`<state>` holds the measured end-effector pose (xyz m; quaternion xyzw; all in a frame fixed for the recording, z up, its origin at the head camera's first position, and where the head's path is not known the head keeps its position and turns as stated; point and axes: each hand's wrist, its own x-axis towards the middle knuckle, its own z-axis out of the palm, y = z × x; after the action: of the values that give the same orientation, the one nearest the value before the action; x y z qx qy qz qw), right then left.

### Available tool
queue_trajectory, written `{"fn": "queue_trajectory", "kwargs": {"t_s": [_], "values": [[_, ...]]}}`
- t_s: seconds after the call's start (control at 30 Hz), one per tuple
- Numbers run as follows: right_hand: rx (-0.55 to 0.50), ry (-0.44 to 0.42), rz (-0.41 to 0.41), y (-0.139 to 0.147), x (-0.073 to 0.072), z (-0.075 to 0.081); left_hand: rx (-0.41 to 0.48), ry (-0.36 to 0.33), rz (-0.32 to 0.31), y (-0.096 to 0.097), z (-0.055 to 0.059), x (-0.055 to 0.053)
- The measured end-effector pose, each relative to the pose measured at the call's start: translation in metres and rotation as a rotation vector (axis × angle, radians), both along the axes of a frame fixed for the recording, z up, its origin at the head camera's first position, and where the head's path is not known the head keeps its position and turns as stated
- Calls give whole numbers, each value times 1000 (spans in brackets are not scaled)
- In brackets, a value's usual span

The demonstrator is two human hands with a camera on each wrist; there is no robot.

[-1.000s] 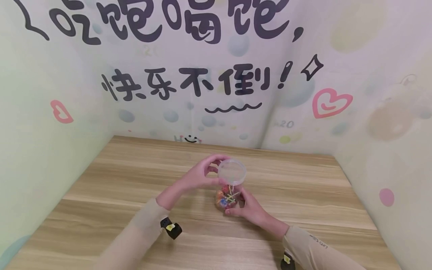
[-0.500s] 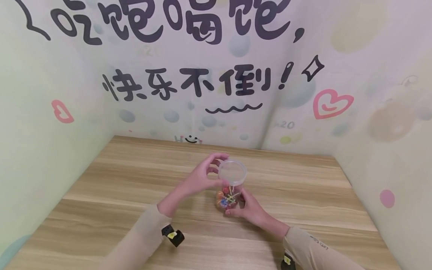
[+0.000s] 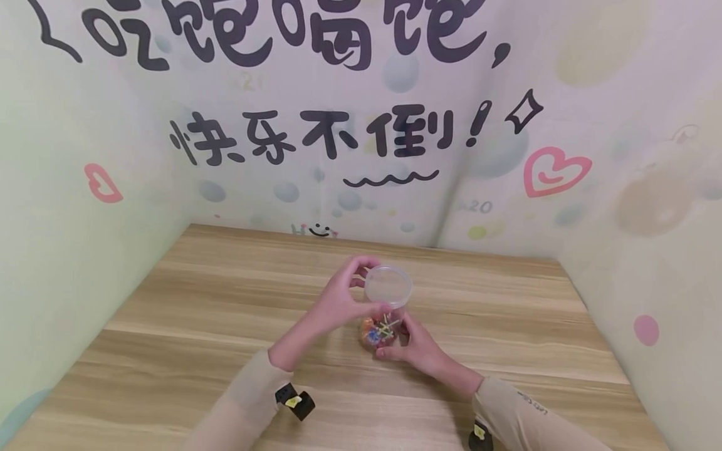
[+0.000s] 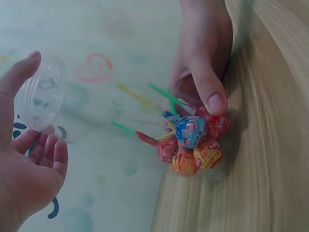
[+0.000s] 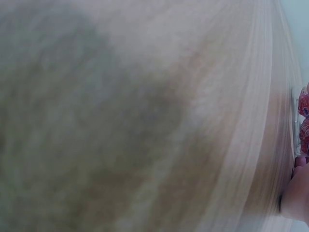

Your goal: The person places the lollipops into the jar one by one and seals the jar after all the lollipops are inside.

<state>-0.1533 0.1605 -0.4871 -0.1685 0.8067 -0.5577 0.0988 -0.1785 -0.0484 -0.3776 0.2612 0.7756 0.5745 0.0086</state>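
A clear plastic jar (image 3: pixel 399 315) stands on the table, several wrapped lollipops (image 4: pixel 193 140) with green and yellow sticks at its bottom. Its round clear lid (image 3: pixel 388 285) is at the top; whether it sits loose or tight cannot be told. My left hand (image 3: pixel 340 300) holds the lid's rim, thumb on the near side and fingers on the far side. Low on the jar's right side, my right hand (image 3: pixel 420 346) grips the wall, its thumb toward me. In the right wrist view, only red lollipops (image 5: pixel 304 108) and part of a hand (image 5: pixel 297 195) show at the right edge.
The wood-grain table (image 3: pixel 225 282) spreads around the jar. A printed back wall (image 3: pixel 316 200) with dark writing rises behind it, and pale side walls flank the table. A black wrist camera (image 3: pixel 296 401) is strapped at the left sleeve.
The left wrist and forearm have shifted slightly to the right, and the left thumb has slid right along the lid's near rim. The right hand and the jar have stayed in place.
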Motion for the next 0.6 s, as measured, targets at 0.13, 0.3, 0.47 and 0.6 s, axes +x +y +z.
{"fn": "queue_trajectory", "kwargs": {"t_s": [0.13,0.3,0.47,0.6], "values": [[-2,-8,3,0,0,0,4,11,-62,-4,0,-4],[3,-5,4,0,1,1,-12,5,-148,-10,3,-11],[16,-10,2,-1,0,1,-25,4,-232,-14,5,-17],[15,-8,6,0,1,1,-35,16,-275,-16,7,-22]]}}
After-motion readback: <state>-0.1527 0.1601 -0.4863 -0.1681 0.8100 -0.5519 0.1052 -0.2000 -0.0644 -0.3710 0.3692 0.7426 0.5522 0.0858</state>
